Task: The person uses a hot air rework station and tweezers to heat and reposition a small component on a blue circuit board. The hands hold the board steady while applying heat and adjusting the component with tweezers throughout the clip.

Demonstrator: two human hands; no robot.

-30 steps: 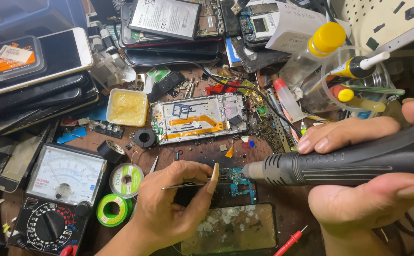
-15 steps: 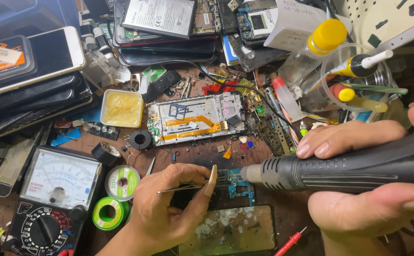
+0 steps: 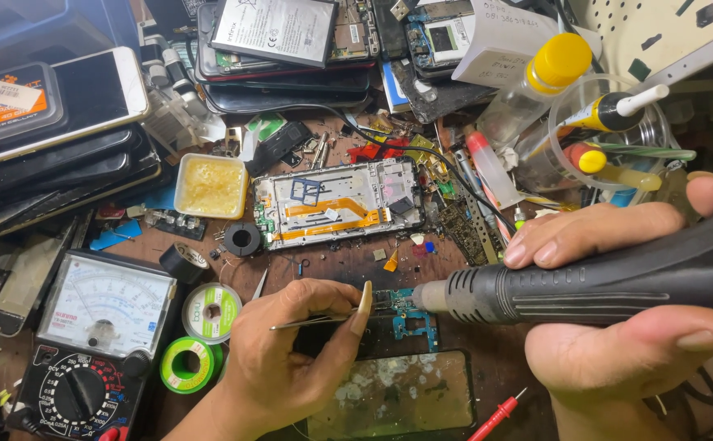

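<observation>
Your left hand [image 3: 291,359] pinches tweezers [image 3: 315,321] in a narrow grip, tips on the small circuit board [image 3: 409,314]. Your right hand [image 3: 618,286] wraps the black hot-air handle [image 3: 601,286], nozzle just beside that board on the bench [image 3: 348,261].

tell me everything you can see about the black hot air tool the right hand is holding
The black ribbed plastic hot-air handpiece lies nearly level, running in from the right edge with its short metal nozzle pointing left. Slotted vents ring its front end, and long grooves run along the barrel. The right hand wraps it, fingers over the top and thumb beneath. The nozzle tip sits right at the small blue-green circuit board, where the left hand holds thin metal tweezers.
</observation>
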